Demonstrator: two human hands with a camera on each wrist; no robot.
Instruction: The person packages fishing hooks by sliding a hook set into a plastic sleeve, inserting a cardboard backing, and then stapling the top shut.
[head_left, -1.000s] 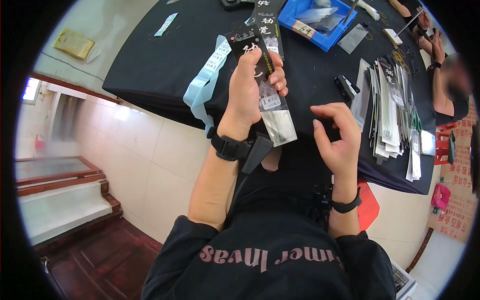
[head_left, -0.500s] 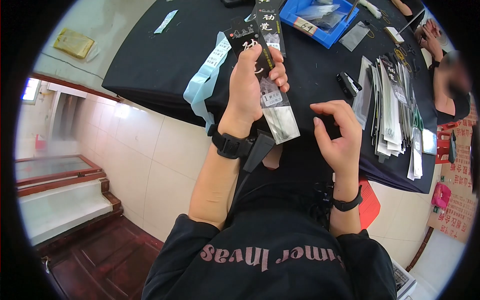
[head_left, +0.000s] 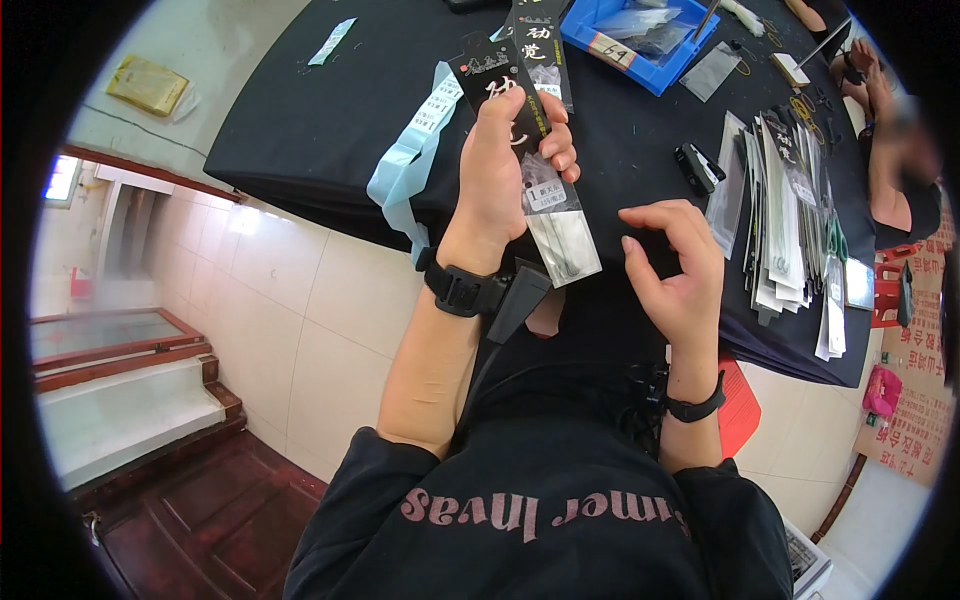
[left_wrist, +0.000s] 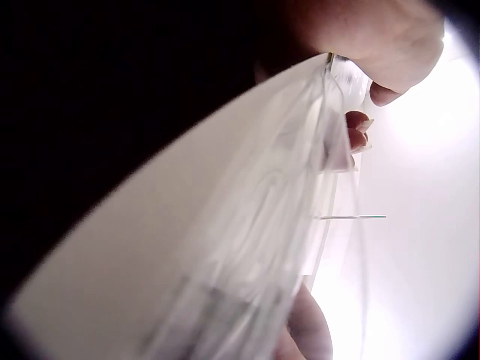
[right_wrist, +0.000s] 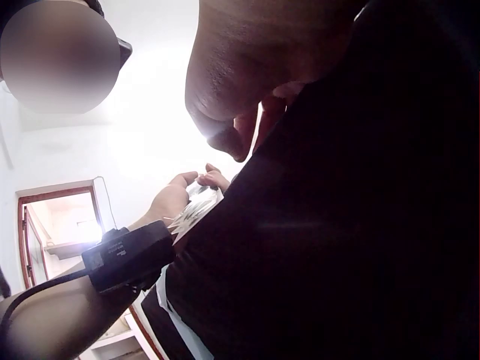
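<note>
In the head view my left hand (head_left: 493, 178) grips a black card package with a clear lower pocket (head_left: 562, 243), thumb on its front and fingertips at its right edge. The pocket carries a small white label and dark thin items. My right hand (head_left: 676, 262) hovers near the table's front edge, thumb and fingers apart and bent, touching nothing. The left wrist view shows the clear pocket (left_wrist: 255, 187) large and blurred, beside part of my left hand (left_wrist: 367, 37). In the right wrist view my right hand (right_wrist: 262, 60) is dark, with the left hand (right_wrist: 171, 201) beyond.
On the black table (head_left: 300, 110) lie a light blue label strip (head_left: 405, 165), another black package (head_left: 545, 60), a black stapler (head_left: 698, 170) and a pile of packages (head_left: 785, 225). A blue bin (head_left: 620, 75) stands behind. Another person's arms (head_left: 885, 150) are at the right.
The held package and my left hand have shifted slightly right and up, and the package has tilted a little. My right hand stays nearly in place. The other person's hands at the right have moved.
</note>
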